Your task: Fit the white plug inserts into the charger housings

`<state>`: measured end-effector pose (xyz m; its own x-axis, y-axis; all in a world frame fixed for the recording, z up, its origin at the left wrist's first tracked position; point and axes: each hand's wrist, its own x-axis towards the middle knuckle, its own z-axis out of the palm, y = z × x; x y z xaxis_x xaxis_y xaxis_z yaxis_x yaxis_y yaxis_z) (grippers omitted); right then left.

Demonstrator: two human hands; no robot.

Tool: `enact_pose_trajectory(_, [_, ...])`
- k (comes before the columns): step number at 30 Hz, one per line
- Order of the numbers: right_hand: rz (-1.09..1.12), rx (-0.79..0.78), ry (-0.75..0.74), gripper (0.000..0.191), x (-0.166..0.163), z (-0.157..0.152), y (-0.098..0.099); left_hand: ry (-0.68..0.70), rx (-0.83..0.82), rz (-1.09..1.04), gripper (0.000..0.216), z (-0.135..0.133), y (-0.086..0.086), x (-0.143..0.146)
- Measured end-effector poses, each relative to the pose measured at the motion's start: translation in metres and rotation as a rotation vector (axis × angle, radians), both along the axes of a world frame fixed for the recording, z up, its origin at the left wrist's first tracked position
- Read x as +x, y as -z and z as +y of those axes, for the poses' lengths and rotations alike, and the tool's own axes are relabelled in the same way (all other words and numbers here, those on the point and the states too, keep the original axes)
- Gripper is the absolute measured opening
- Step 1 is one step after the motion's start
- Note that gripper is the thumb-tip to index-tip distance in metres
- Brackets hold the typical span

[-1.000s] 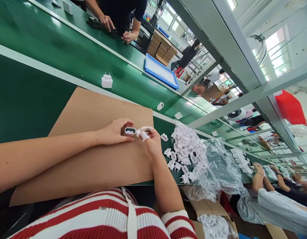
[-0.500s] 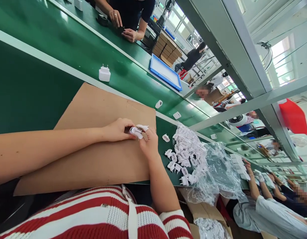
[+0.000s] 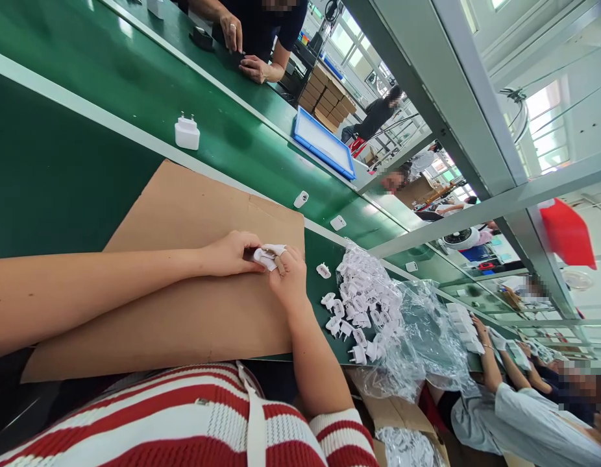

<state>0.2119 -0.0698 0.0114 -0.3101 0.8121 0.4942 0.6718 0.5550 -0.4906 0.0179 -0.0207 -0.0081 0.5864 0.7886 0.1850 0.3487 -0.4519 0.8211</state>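
Note:
My left hand (image 3: 231,251) is closed on a small white plastic charger housing (image 3: 264,259), held over the cardboard sheet (image 3: 193,311). From the other side my right hand (image 3: 289,271) presses on the same piece, fingers bent. White coverings appear to wrap its fingertips, so where covering ends and plastic begins is hard to see. Right of my right hand, a loose white plug part (image 3: 323,270) lies on the green table. Beyond it spreads a pile of white plug parts with metal pins (image 3: 361,285), partly in a clear plastic bag (image 3: 427,331).
On the green conveyor belt (image 3: 135,110) ride a white charger (image 3: 187,133) and several smaller white pieces (image 3: 301,199). Across it stand a blue-rimmed tray (image 3: 324,144) and a co-worker's hands (image 3: 254,68). Metal frame beams (image 3: 441,123) rise at right. An open carton (image 3: 402,415) sits below the table.
The white chargers on the belt have shifted slightly left. My right fingers have closed in more tightly over the white housing; my left hand has hardly moved.

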Motion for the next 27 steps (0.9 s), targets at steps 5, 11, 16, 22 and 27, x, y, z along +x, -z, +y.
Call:
enact_pose_trajectory(5, [-0.054,-0.105,0.079,0.037,-0.005,0.002,-0.008,-0.009,0.008,0.017,0.041,0.001,-0.001,-0.002])
enact_pose_trajectory(11, [-0.166,-0.12,0.19,0.023,-0.012,0.002,-0.026,-0.037,0.081,0.097,0.045,-0.002,-0.008,-0.001])
enact_pose_trajectory(16, [-0.27,-0.148,0.199,0.012,-0.012,0.006,-0.038,-0.165,0.077,0.055,0.059,-0.006,-0.013,-0.001])
enact_pose_trajectory(22, [-0.278,-0.073,0.194,0.019,-0.008,0.016,-0.033,-0.05,0.417,0.301,0.028,0.005,-0.02,-0.007])
enact_pose_trajectory(27, [-0.249,-0.058,0.147,0.019,-0.005,0.029,-0.021,-0.048,0.696,0.558,0.051,0.002,-0.021,-0.006])
